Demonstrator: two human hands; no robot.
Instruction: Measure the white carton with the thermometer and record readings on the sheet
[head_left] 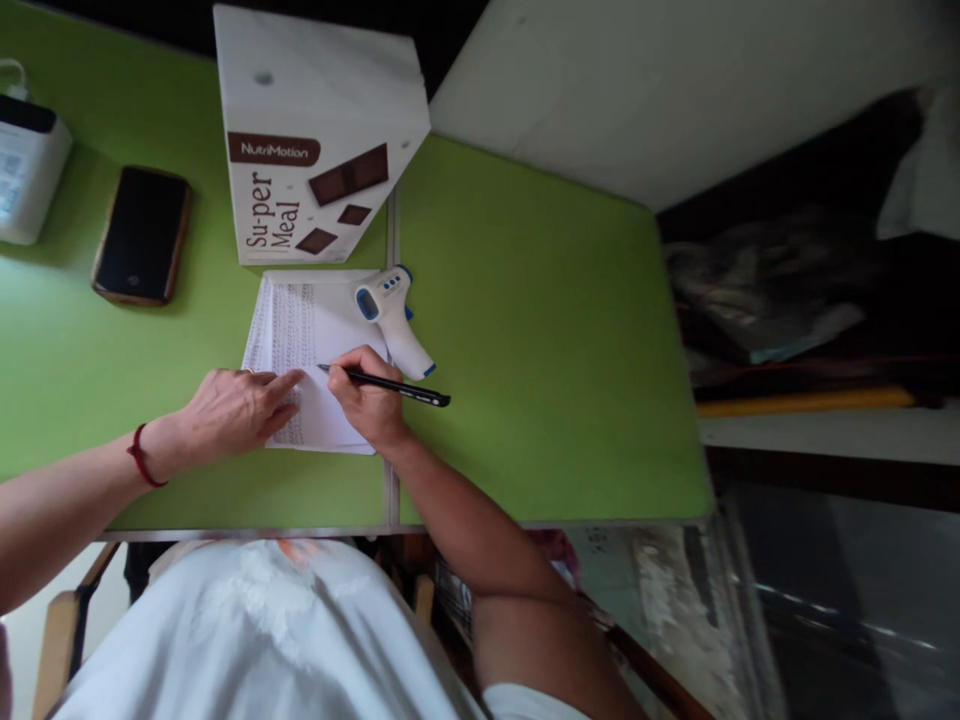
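Head view: only feed I've got, looking down at a green table.
Right hand: fingers pinched around a black pen, tip down on the paper sheet, pen lying nearly flat and pointing left.
Left hand: flat on the sheet's left edge, fingers together, index finger stretched toward the pen tip, palm down; red band on the wrist.
Paper sheet: printed rows on it, sitting near the table's middle seam, just in front of me.
Thermometer: white-and-blue infrared gun type, lying on the sheet's right corner, just beyond the pen hand.
Box: white, "Su-per Meal", standing behind the sheet.
Phone: dark, face up, well off to the left.
White device: far left edge, can't tell what it is.
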